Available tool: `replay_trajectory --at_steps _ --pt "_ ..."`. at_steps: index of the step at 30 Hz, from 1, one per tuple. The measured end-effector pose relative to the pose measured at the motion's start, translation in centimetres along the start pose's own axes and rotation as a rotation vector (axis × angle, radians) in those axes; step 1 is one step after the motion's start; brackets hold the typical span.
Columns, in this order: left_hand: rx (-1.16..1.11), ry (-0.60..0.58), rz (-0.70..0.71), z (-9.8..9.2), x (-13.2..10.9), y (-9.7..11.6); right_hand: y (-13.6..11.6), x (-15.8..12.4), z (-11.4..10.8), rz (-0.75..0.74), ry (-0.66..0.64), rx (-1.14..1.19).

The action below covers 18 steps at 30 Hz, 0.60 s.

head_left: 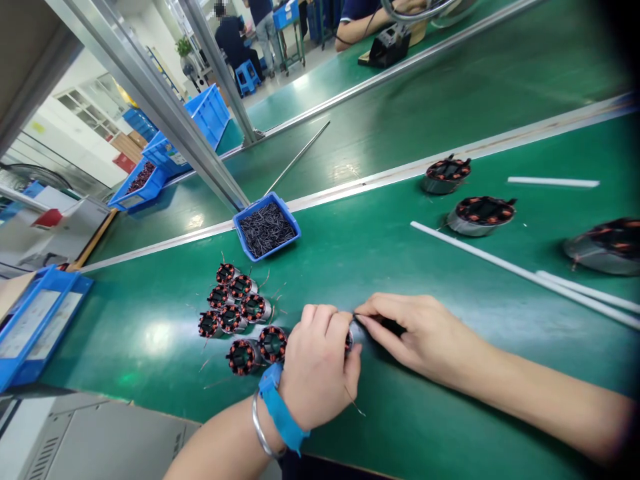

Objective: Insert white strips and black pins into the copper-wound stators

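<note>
My left hand [317, 360], with a blue strap and a metal bangle at the wrist, is closed around a wound motor stator [357, 337]. Most of that stator is hidden behind my fingers; its grey side and a bit of copper show, and a thin copper wire [356, 404] sticks out below my hand. At the stator's right edge, my right hand [420, 330] pinches thumb and forefinger together. Whatever sits between those fingertips is too small to make out. Just left of my left hand stand more stators [243, 357] with loose wire ends, several in a group.
A blue bin [267, 227] holds short black tubes. Further stators [481, 215] lie on the right beside white rods [475, 257]. A metal rod [299, 157] leans behind the bin near an aluminium post [165, 107]. Blue trays [40, 320] sit at left; other people are beyond.
</note>
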<state>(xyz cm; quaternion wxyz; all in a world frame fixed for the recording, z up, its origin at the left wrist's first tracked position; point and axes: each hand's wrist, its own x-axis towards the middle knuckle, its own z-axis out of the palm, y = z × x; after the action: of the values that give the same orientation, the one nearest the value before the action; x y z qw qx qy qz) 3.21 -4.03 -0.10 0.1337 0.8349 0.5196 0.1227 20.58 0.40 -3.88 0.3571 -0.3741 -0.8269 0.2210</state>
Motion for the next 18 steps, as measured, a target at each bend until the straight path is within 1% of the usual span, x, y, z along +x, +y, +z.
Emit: replay_trajectory --at_steps 4,6,9,13,16,18 --pt "-0.062 0.022 0.015 0.3 0.1 0.0 -0.6 -0.2 1.0 0.031 0.093 -0.137" --pt "-0.091 0.049 0.005 0.4 0.2 0.0 -1.0 -0.3 1.4 0.084 0.13 -0.143" --pt "-0.128 0.098 -0.007 0.7 0.1 0.1 -1.8 -0.7 2.0 0.199 0.142 -0.021" --pt "-0.153 0.158 0.0 1.2 -0.2 0.1 -3.2 -1.5 2.8 0.256 0.159 0.152" --pt "-0.134 0.185 0.0 1.5 -0.3 0.2 -4.2 -2.1 3.1 0.355 0.156 0.341" --pt "-0.116 0.186 0.011 1.5 -0.3 0.2 -4.4 -2.2 2.8 0.438 0.149 0.479"
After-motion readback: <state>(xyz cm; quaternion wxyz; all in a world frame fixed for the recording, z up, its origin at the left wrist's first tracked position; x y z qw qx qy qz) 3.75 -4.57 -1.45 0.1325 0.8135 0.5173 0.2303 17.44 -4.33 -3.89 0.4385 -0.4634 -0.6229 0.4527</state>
